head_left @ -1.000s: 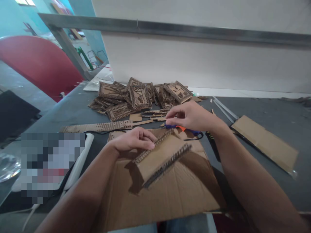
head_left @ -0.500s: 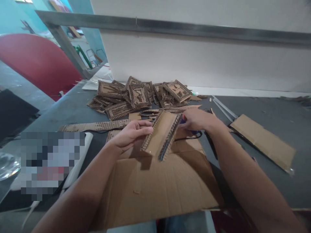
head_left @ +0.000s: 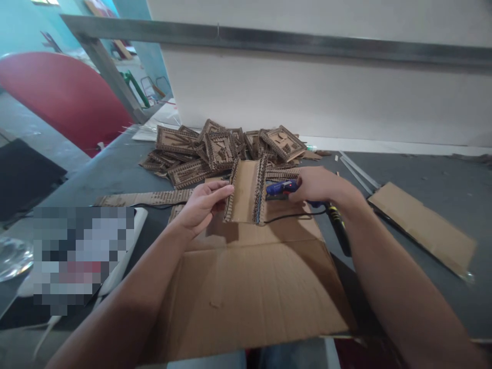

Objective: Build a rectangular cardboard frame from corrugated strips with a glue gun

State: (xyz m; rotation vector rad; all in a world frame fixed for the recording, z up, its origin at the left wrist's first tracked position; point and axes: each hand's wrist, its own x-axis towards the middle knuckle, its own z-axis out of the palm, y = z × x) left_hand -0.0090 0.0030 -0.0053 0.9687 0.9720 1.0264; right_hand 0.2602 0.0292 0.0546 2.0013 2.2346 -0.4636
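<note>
My left hand (head_left: pixel 202 205) grips a small cardboard piece (head_left: pixel 246 190) by its left edge and holds it upright above the table. The piece is a flat brown panel with corrugated strips along two sides. My right hand (head_left: pixel 319 185) is closed round a blue glue gun (head_left: pixel 280 187), whose nozzle points left and sits just beside the right strip of the piece. A black cord (head_left: pixel 288 217) runs from the gun across a large flat cardboard sheet (head_left: pixel 249 287) lying in front of me.
A heap of finished cardboard frames (head_left: pixel 219 151) lies behind the hands, with a long corrugated strip (head_left: pixel 146 198) to the left. A cardboard offcut (head_left: pixel 426 225) and a dark tool (head_left: pixel 338 228) lie to the right. A white wall panel (head_left: pixel 307 97) stands behind.
My left hand lifted the cardboard piece off the sheet and turned it upright. My right hand picked up the blue glue gun and brought its nozzle to the piece's right edge.
</note>
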